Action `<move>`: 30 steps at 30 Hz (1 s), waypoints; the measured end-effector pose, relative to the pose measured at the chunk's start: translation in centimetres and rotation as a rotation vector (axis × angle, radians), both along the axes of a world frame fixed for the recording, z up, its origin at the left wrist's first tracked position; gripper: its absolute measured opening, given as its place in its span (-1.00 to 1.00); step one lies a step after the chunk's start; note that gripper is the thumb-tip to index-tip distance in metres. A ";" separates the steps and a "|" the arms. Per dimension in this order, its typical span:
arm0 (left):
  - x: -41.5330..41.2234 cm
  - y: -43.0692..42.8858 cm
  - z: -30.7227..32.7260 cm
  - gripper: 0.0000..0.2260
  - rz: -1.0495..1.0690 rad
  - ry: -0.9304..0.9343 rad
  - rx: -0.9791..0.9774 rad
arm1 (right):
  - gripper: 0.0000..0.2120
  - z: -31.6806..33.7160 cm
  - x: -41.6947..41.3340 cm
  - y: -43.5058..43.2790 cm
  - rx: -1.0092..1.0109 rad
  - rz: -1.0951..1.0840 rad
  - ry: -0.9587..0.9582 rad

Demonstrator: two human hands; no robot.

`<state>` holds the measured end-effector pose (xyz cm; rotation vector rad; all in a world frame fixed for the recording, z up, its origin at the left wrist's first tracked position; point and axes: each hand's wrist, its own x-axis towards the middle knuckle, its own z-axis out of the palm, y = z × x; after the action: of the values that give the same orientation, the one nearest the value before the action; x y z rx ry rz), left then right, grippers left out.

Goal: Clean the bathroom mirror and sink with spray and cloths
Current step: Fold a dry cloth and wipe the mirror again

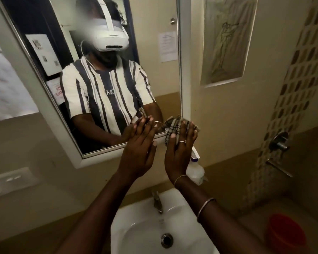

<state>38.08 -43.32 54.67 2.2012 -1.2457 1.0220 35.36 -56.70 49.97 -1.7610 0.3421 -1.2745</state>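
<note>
The white-framed mirror (44, 74) hangs tilted on the beige wall. My right hand (180, 151) presses a checked cloth (173, 128) flat against the mirror's lower right corner, fingers straight. My left hand (139, 151) lies open beside it, its fingertips touching the glass near the bottom frame. A white spray bottle (195, 170) stands behind my right wrist, on the wall side of the sink. The white sink (134, 217) is below, with a metal tap (157, 200) and a drain (167, 240).
A paper sketch (226, 39) is stuck to the wall right of the mirror. A metal wall valve (279, 142) and a red bucket (285, 233) are at the right. A switch plate (11, 178) is at the left.
</note>
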 end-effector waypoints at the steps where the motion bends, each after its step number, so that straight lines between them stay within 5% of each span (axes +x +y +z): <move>1: -0.1 0.5 -0.3 -0.52 -0.011 0.019 -0.011 | -0.47 0.4 0.3 1.0 0.085 -0.004 -0.005; 8: -0.6 4.9 -1.9 -0.57 -0.067 0.101 -0.073 | -0.43 1.7 1.2 8.1 0.324 0.021 -0.083; 17: -1.5 10.3 -3.7 -0.61 -0.037 0.189 -0.282 | -0.44 -1.8 2.3 14.6 -0.025 0.020 -0.039; 24: -3.1 11.7 -9.3 -0.69 0.109 0.195 -0.650 | -0.51 -5.4 2.2 15.6 -0.352 0.210 -0.115; 26: -3.3 11.3 -10.8 -0.73 0.161 0.309 -0.813 | -0.49 -6.6 2.2 15.6 -0.453 0.284 -0.122; 30: -1.9 11.0 -11.6 -0.75 0.114 0.909 -1.317 | -0.44 -8.1 2.3 15.7 -0.654 0.384 -0.151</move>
<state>36.15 -32.32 43.09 1.3002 0.0645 0.4498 37.69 -40.96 41.89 -2.1062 -0.5396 -1.3006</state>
